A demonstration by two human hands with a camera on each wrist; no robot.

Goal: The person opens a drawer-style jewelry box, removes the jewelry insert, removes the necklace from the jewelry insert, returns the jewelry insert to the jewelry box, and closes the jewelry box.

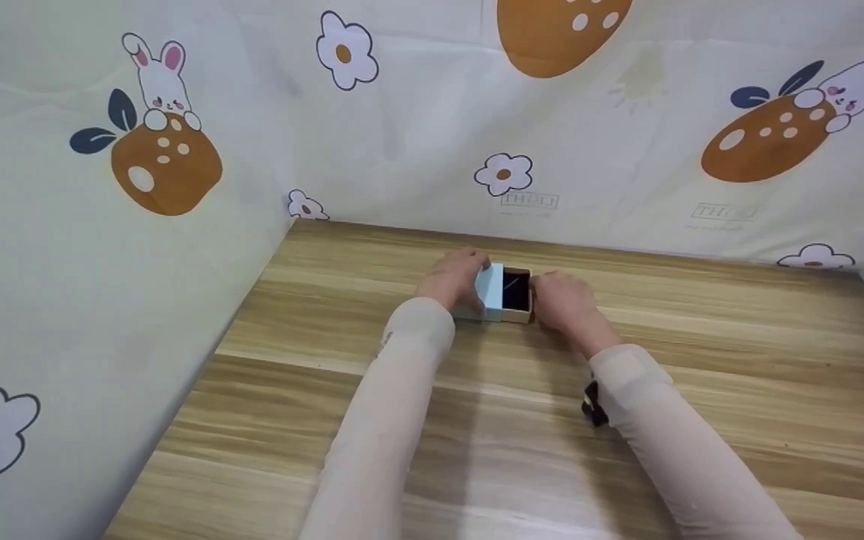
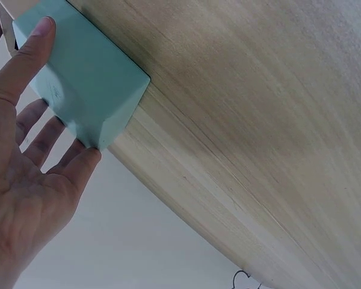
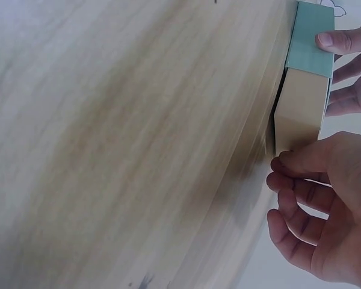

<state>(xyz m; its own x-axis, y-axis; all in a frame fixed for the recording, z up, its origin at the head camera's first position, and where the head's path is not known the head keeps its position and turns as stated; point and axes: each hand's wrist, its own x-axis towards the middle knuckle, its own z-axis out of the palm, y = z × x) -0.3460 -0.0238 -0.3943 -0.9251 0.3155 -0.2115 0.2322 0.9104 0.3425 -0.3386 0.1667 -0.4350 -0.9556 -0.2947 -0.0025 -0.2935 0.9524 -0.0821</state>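
A small slide-out box lies on the wooden table, its pale blue sleeve (image 1: 492,291) on the left and its tan inner drawer (image 3: 302,108) drawn partway out to the right. The drawer's inside looks black in the head view, with a thin light line across it. My left hand (image 1: 453,279) grips the sleeve from the left, thumb on the near side and fingers on the far side. At the drawer's outer end, my right hand (image 3: 328,205) pinches with thumb and index finger, the other fingers curled. What exactly lies between those fingertips is hidden.
The wooden table (image 1: 372,330) runs back to a patterned cloth wall (image 1: 402,135) with rabbits, oranges and flowers. Another cloth side (image 1: 49,300) borders the table's left edge. A black object (image 1: 594,405) shows at the right sleeve's cuff.
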